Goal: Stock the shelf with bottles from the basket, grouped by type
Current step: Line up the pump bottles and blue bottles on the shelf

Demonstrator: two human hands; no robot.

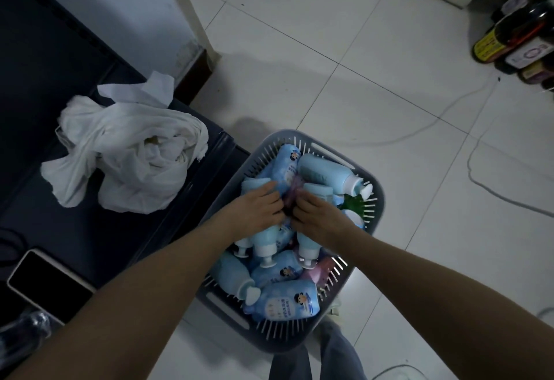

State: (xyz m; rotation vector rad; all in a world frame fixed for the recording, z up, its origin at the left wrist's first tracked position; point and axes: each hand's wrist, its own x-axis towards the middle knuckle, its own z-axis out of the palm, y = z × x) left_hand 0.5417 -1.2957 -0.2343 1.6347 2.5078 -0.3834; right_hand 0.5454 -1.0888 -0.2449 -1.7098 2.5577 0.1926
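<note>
A grey basket [271,342] is sitting on the tiled floor just in front of the person's legs, and pale blue bottles [281,301] are lying on their sides in it. Over its middle the left hand [259,207] and the right hand [319,215] are reaching in side by side, fingers curling down and closing from either side on a purple bottle [295,189] wedged among the blue ones, with the fingertips hidden. Farther off, dark bottles [515,41] are standing on the floor at the far right.

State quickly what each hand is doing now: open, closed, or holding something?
Left hand: grips the purple bottle.
Right hand: grips the same purple bottle.
</note>
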